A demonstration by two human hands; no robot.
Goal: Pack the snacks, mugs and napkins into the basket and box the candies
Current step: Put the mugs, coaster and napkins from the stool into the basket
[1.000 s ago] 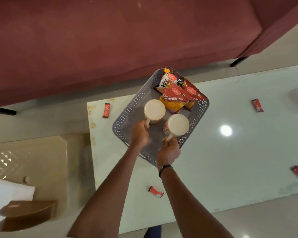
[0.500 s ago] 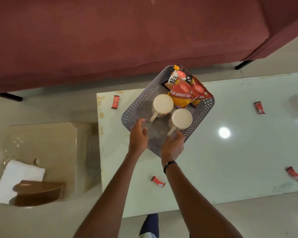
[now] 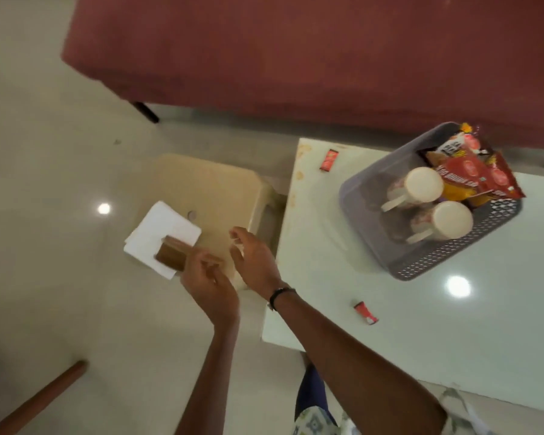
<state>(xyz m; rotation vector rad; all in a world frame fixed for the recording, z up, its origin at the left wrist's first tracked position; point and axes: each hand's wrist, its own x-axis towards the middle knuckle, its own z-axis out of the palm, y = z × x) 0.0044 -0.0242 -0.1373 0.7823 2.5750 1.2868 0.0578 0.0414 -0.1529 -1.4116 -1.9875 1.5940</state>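
Now both hands hover over the beige plastic stool (image 3: 208,183) at nine o'clock, left hand (image 3: 209,285) and right hand (image 3: 254,262) with fingers loose, holding nothing, apparently to lift the brown wooden holder (image 3: 171,255) off the white paper napkins (image 3: 157,233); the grey perforated basket (image 3: 453,259) with two cream mugs (image 3: 421,186) waits on the bench at two o'clock.

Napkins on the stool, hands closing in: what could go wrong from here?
The wooden box sits on the napkins, so pulling the stack out could tip or drag it off the stool. The stack overhangs the stool's edge, so loose sheets may slide to the floor. In the basket, the two mugs and snack packets leave only the near end free, so the napkins may crumple against the mugs.
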